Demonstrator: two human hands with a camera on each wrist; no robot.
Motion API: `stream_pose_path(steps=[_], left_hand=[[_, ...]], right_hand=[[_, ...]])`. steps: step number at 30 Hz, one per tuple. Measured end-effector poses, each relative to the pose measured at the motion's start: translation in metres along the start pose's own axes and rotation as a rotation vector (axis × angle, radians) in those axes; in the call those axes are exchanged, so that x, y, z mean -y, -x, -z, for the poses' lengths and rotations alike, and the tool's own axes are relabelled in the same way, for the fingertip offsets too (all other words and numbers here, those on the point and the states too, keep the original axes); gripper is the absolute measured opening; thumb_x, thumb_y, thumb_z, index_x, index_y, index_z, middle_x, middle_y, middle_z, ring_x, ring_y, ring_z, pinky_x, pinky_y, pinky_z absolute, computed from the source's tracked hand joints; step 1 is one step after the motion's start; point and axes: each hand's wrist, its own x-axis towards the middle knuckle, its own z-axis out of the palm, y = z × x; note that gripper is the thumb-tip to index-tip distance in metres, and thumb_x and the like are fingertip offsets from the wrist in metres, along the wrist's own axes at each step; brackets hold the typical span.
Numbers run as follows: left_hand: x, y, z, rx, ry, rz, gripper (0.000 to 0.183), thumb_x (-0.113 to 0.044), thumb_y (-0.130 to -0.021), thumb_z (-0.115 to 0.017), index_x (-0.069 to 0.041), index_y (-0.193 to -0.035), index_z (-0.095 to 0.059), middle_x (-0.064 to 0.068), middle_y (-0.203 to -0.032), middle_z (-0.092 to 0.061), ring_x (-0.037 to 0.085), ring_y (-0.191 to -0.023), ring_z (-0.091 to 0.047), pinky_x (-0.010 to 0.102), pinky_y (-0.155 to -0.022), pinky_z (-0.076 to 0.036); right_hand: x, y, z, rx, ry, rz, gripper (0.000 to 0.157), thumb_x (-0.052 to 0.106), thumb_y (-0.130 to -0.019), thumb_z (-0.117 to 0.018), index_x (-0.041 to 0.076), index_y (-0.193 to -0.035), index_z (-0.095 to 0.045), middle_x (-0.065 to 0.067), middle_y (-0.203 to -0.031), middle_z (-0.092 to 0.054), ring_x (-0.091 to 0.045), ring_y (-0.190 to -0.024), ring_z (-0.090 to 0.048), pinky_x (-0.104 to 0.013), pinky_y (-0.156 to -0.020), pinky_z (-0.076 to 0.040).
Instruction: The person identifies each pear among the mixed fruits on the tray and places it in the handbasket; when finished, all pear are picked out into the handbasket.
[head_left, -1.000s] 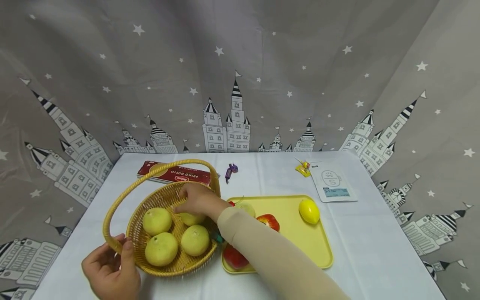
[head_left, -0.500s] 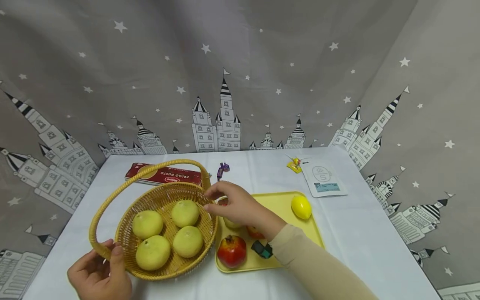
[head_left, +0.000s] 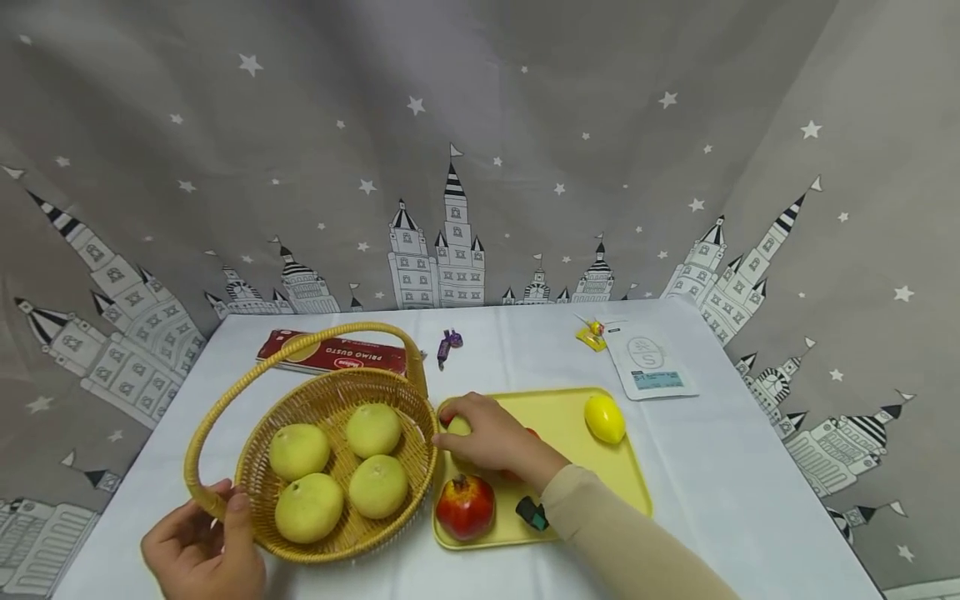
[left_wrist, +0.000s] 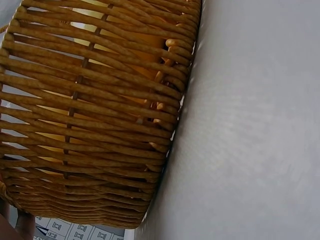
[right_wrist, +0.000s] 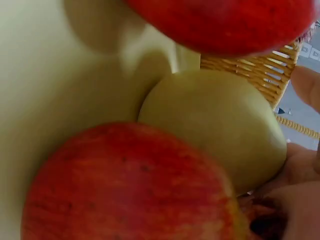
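In the head view my left hand pinches the left base of the arched handle of a wicker basket. Several round yellow-green fruits lie inside. My right hand is over the left part of a yellow tray, around another yellow-green fruit. Close up in the right wrist view, that fruit touches the lower fingers, while the thumb stands off it. A red pomegranate lies at the tray's near left corner; another red fruit is partly under my hand.
A lemon sits at the tray's right side. Behind the basket lies a red box. Purple wrapped candies, a yellow wrapped candy and a white pouch are farther back, before a grey castle-print curtain.
My right hand has left the inside of the basket, where a yellow-green fruit now lies, and moved right and down to a fruit on the tray. My left hand stays on the handle.
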Motion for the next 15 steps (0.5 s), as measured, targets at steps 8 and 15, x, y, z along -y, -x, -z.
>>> stream_pose_path(steps=[8, 15], left_hand=[[0.003, -0.002, 0.001, 0.008, 0.011, -0.032, 0.043, -0.017, -0.093, -0.063, -0.014, -0.131, -0.044, -0.002, -0.112, -0.059, 0.012, -0.100, -0.060, 0.014, -0.081, -0.048], [0.003, -0.001, 0.001, 0.005, 0.046, -0.062, 0.042, -0.014, -0.093, -0.063, -0.012, -0.130, -0.045, 0.001, -0.111, -0.061, 0.014, -0.098, -0.061, 0.014, -0.079, -0.049]], right_hand=[[-0.002, 0.000, 0.002, 0.068, 0.029, 0.007, 0.036, 0.027, -0.086, -0.061, 0.019, -0.121, -0.062, 0.001, -0.131, -0.052, -0.019, -0.125, -0.046, -0.034, -0.108, -0.037], [-0.015, 0.000, 0.011, 0.043, -0.017, -0.086, 0.047, 0.028, -0.076, -0.074, 0.014, -0.118, -0.060, -0.001, -0.121, -0.059, -0.017, -0.105, -0.054, -0.033, -0.098, -0.045]])
